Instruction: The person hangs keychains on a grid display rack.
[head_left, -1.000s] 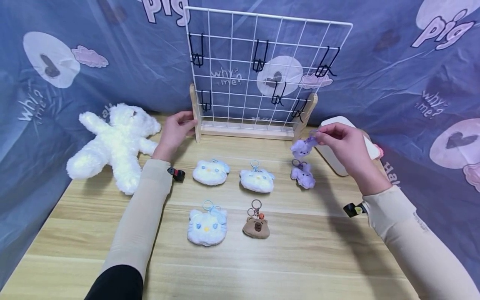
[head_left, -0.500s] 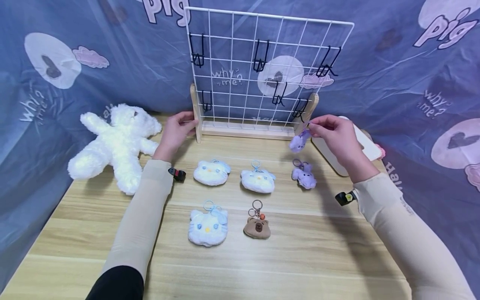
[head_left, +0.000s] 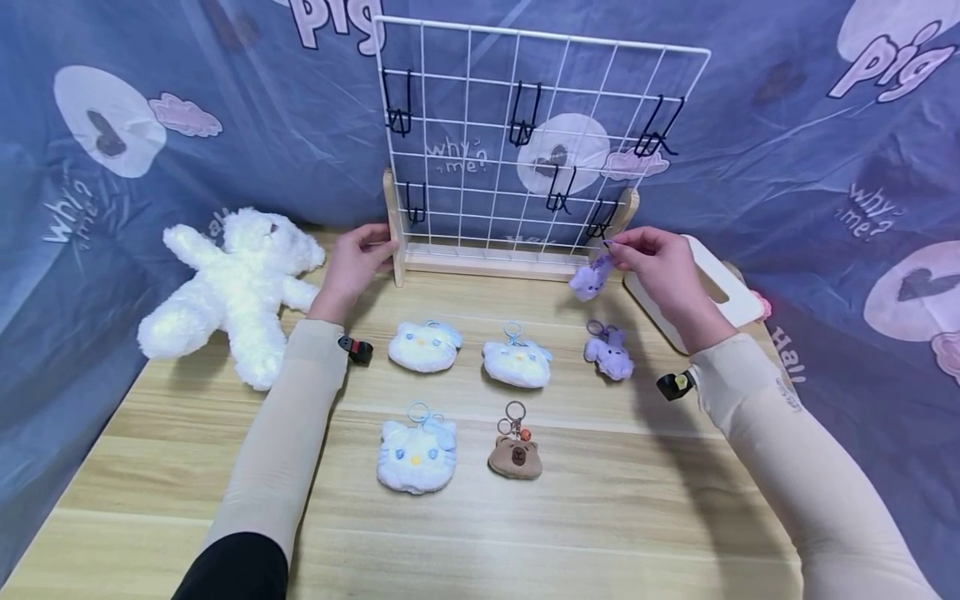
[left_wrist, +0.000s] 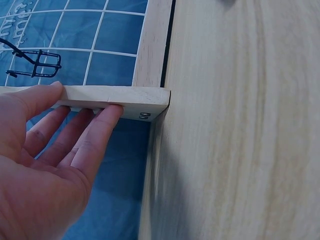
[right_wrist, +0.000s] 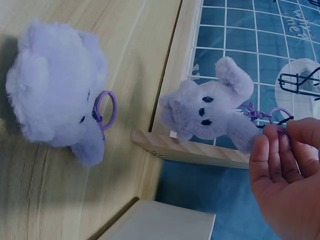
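Observation:
My left hand [head_left: 358, 260] holds the wooden side post [left_wrist: 120, 96] of a white wire grid rack [head_left: 517, 32], thumb on one face and fingers on the other. My right hand [head_left: 656, 262] pinches the purple ring [right_wrist: 280, 116] of a fluffy purple rabbit keychain [right_wrist: 202, 112], which dangles by the rack's right post. The ring is close to the tip of the lower right black hook [head_left: 600, 223]; whether it is threaded on, I cannot tell. A second purple rabbit keychain [head_left: 610, 357] lies on the table below.
Three white cat-face keychains, one being the nearest cat keychain [head_left: 416, 458], and a brown capybara keychain [head_left: 516, 458] lie in front. A white plush animal [head_left: 240, 287] is at left. Behind my right hand leans a white board with a cut-out [head_left: 738, 304]. Several other black hooks [head_left: 523, 117] hang on the grid.
My right hand has moved left and slightly up, carrying the rabbit keychain from beside the white board to the lower right hook. My left hand has stayed on the post.

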